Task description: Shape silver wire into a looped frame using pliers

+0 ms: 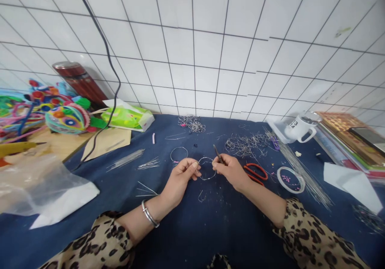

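My left hand (184,172) pinches the left side of a thin silvery wire ring (207,178) between thumb and fingers. Closed at the ring's right side is my right hand (230,170), which also grips a slim dark pointed tool (217,153) with its tip up. Red looped handles (255,173) show beside my right wrist; whether they belong to that tool I cannot tell. A second wire ring (179,148) with a pink bit lies just beyond my left hand. Below the held ring is a small bent wire piece (202,197).
Tangled wire (246,144) and another wire heap (192,124) lie toward the wall. Straight wires (128,158) are at left, longer ones (303,172) at right. Nearby stand a round dish (279,181) with pink beads and a white mug (302,128). A plastic bag (27,185) lies left.
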A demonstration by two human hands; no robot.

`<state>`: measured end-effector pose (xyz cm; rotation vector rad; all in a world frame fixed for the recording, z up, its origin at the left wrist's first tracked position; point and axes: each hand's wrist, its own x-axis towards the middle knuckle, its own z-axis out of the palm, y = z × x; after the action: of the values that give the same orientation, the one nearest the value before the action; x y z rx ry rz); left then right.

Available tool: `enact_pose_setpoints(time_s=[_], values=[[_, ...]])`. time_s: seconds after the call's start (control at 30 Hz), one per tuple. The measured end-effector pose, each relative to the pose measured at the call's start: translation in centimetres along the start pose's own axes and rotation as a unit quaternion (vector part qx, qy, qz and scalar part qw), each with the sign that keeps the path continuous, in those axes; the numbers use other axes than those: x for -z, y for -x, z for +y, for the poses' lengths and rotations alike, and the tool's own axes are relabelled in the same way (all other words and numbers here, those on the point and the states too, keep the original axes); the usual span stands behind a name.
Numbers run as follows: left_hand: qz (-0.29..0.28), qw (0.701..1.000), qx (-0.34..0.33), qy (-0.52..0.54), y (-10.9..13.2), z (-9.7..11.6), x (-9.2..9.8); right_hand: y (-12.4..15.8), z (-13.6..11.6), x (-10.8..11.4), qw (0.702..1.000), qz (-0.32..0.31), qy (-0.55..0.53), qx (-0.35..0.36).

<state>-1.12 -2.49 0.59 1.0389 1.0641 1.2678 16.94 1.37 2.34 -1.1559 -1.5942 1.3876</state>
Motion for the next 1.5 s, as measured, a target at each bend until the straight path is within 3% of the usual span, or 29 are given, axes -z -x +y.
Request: enact_pose_setpoints(time_s=[0.23,0.67,0.97,1.2,1.5], values=[[-0.003,0.999,0.015,-0.047,0.0,0.0,0.1,-0.2,0.5,0.4,0.995,0.091,-0.033,0.018],[-0.097,0.982,0.045,-0.153,-0.1,0.3,0.2,-0.5,0.7,0.5,0.992,0.102,-0.065,0.02],[-0.07,0.979,0.036,-0.191,-0.1,0.4,0.3,-0.1,0.1,0.4,0.995,0.076,-0.057,0.014],[0.013,0.989,-0.031,-0.143,0.1,1.4,0.0,0.2,-0.1,0.1,0.999,0.032,-0.038,0.012],[-0.004,0.982,-0.074,-0.172,0.4,1.6,-0.1,0.7,-0.3,-0.6,1.0,-0.024,0.001,0.005]])
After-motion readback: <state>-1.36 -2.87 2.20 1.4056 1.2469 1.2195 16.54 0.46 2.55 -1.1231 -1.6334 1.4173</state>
